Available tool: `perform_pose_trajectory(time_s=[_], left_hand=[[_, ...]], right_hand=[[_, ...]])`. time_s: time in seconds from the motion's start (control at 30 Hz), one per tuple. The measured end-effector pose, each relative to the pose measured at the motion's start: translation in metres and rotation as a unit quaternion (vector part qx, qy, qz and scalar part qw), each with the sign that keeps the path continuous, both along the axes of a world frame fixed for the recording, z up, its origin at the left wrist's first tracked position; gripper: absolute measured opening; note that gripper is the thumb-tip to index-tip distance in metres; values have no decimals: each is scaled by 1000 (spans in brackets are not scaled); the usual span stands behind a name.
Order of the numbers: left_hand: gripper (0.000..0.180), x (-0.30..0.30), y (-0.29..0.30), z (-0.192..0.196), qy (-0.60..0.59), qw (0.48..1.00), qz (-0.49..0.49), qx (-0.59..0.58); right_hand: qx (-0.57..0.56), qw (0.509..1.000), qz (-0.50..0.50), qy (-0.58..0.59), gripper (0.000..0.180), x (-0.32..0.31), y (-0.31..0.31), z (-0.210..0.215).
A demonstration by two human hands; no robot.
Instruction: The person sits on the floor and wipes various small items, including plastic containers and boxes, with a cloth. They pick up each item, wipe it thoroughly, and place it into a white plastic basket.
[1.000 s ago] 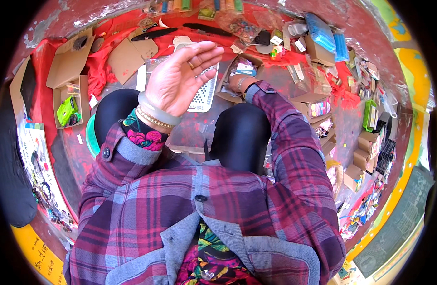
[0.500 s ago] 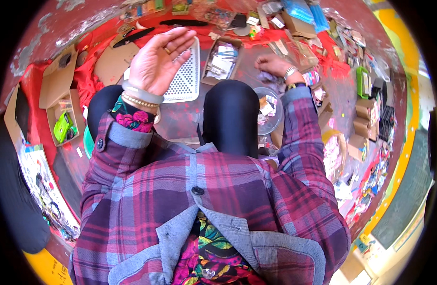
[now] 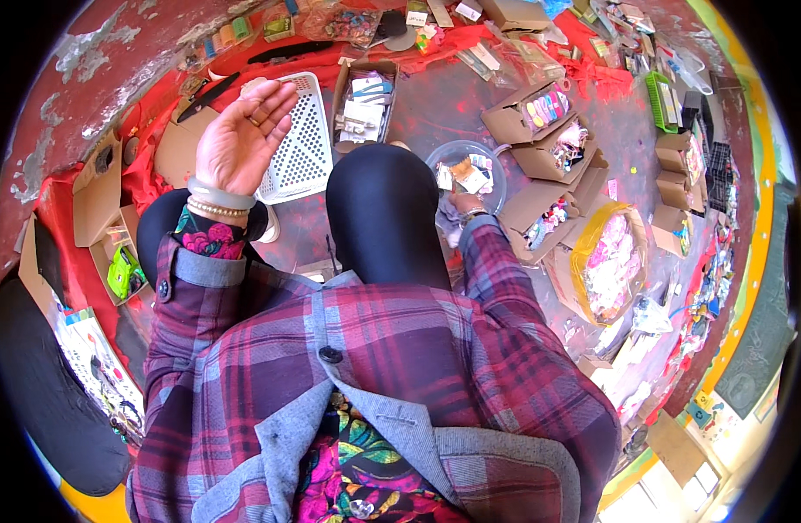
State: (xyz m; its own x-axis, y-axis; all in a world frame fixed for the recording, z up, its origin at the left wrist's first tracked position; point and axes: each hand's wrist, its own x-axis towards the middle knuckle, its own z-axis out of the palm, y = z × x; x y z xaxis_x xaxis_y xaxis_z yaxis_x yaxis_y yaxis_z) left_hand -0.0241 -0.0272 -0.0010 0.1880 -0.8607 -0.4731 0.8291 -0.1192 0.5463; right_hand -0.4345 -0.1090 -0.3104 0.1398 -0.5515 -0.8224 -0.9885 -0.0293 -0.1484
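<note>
My left hand (image 3: 246, 139) is raised palm up with its fingers stretched out, and nothing lies in it. Just beyond it is a white perforated plastic basket (image 3: 325, 118). My right hand (image 3: 466, 203) is low by the near edge of a clear round basin (image 3: 502, 185), its fingers partly hidden. A greyish-lilac cloth (image 3: 449, 223) hangs from that hand beside my knee. Inside the basin lie small cards and packets (image 3: 472, 178). Between basket and basin, a cardboard box (image 3: 339, 105) holds flat packets (image 3: 363, 115).
Open cardboard boxes (image 3: 522, 161) of small colourful goods stand right of the basin. Nearer me is a yellow-rimmed box (image 3: 583, 254) of pink items. At the left, another box (image 3: 95, 248) holds a bright green item (image 3: 123, 273). Red cloth (image 3: 309, 50) runs along the back.
My right hand has come down and toward me with the cloth, to the basin's near edge. The view has shifted, showing more boxes on the right. My left hand remains raised and open.
</note>
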Motion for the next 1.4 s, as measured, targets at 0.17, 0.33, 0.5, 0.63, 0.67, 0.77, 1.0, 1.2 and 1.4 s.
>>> perform_pose_trajectory(time_s=[0.17, 0.33, 0.5, 0.63, 0.67, 0.77, 1.0, 1.2, 1.4], left_hand=[[35, 1, 0, -4, -9, 999, -6, 37], [35, 0, -8, -13, -4, 999, -19, 38], [34, 1, -4, -13, -13, 998, -6, 61], [32, -2, -8, -11, -2, 999, -20, 41], [31, -2, -9, -10, 1, 999, -22, 35], [33, -2, -6, -9, 11, 999, -34, 19], [35, -13, 2, 1, -41, 996, -71, -41], [55, -37, -8, 10, -55, 985, -104, -128], [50, -38, -5, 18, 43, 966, -91, -236]], right_hand=[[-30, 972, -234, -13, 52, 13, 1, -97], [-53, 887, -431, -154, 46, -9, -18, -165], [35, 883, -443, -150, 52, 16, -24, -105], [-17, 920, -363, -144, 51, -8, -31, -98], [-28, 918, -373, -133, 47, -14, -35, -94], [-53, 909, -400, -103, 36, -16, -42, -69], [-41, 729, -446, -518, 16, 48, -44, 129], [-49, 792, -152, -589, 12, 140, -36, 322], [6, 797, -33, -604, 15, 215, -17, 361]])
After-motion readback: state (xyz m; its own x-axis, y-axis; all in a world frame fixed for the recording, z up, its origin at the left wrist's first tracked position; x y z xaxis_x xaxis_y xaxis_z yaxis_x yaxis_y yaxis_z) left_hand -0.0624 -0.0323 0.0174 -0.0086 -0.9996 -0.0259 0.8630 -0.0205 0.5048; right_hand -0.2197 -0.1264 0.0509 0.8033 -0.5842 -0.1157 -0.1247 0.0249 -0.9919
